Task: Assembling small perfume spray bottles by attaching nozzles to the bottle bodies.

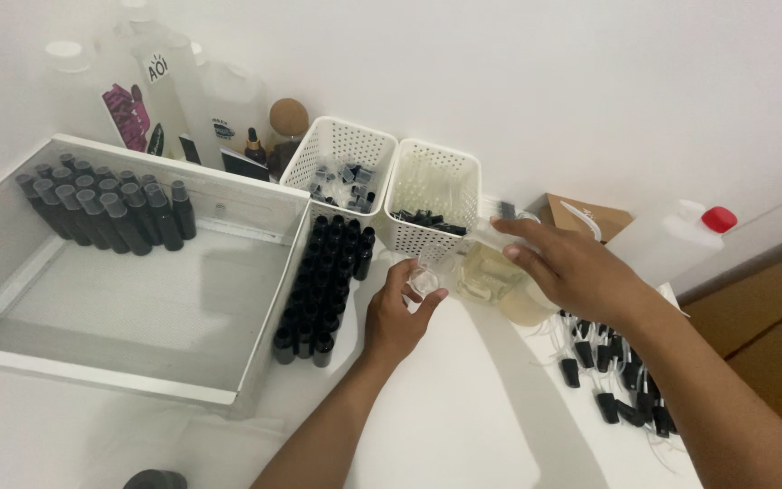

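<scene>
Head cam, one frame, white bench top point(463, 426) against white wall.

L hand point(397, 312): a small clear container point(424, 280) is pinched between thumb and fingertips, fingers closed on it, held just above bench near centre. Contents not resolvable.

R hand point(572, 267): a clear syringe-like dispenser w/ dark end point(492, 228) is gripped, fingers wrapped round it; tip is pointed left toward the small clear container, just above it; contact can't be told. Beneath R hand a pale round dish w/ yellowish liquid point(500, 285) is seen, partly hidden.

Surroundings:
- Block of small black bottles point(328, 276) stood upright in rows, just left of L hand, betw. hand and tray.
- Large shallow white tray point(138, 308) at left; a group of grey capped bottles point(101, 204) stood in its far corner.
- Two white perforated baskets side by side at wall: left basket point(341, 149) w/ small dark and clear parts, right basket point(436, 177) w/ dark caps at bottom.
- Loose black spray caps w/ thin tubes point(617, 376) scattered on bench right of R forearm.
- White bottle w/ red cap point(672, 240) lying tilted behind R hand; brown card box point(586, 217) beside it.
- Large clear jugs point(156, 100) at back left near wall.
</scene>
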